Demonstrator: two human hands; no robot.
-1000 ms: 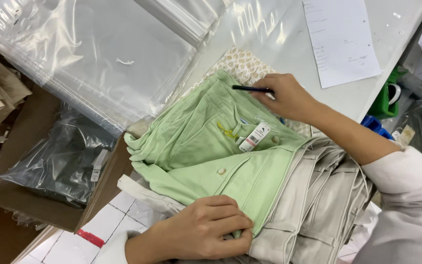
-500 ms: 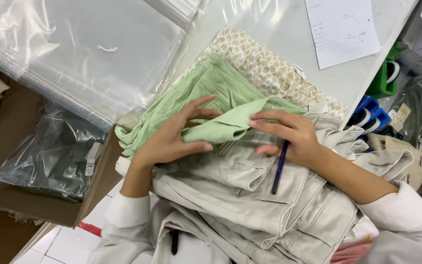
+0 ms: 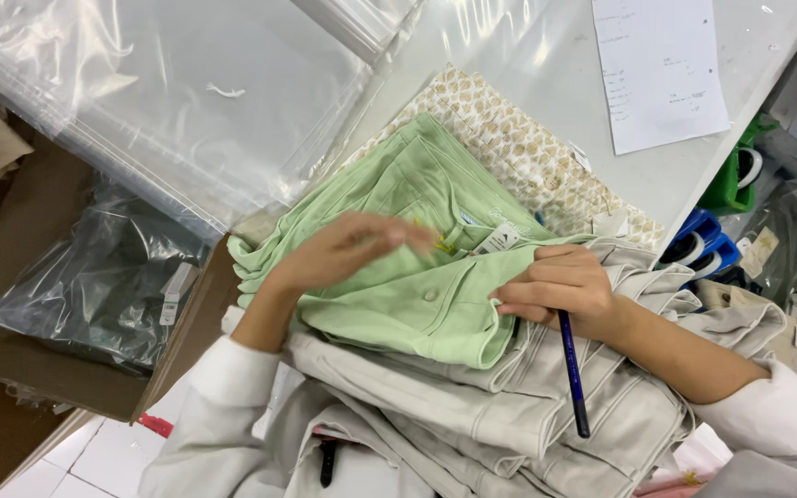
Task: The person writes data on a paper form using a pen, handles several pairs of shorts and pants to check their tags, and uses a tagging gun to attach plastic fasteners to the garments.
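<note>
Hands are working over a light green garment (image 3: 389, 277) lying at centre frame on top of a pile of beige garments (image 3: 528, 406). The left hand (image 3: 339, 249), blurred, is hovering flat above the green cloth with fingers loosely extended and close together. The right hand (image 3: 560, 290) is pinching the folded green edge while trapping a dark blue pen (image 3: 572, 373) between its fingers, probably to keep it ready. A patterned fabric (image 3: 518, 148) is lying beneath, toward the upper right; clear plastic bags (image 3: 186, 92) are filling the upper left.
</note>
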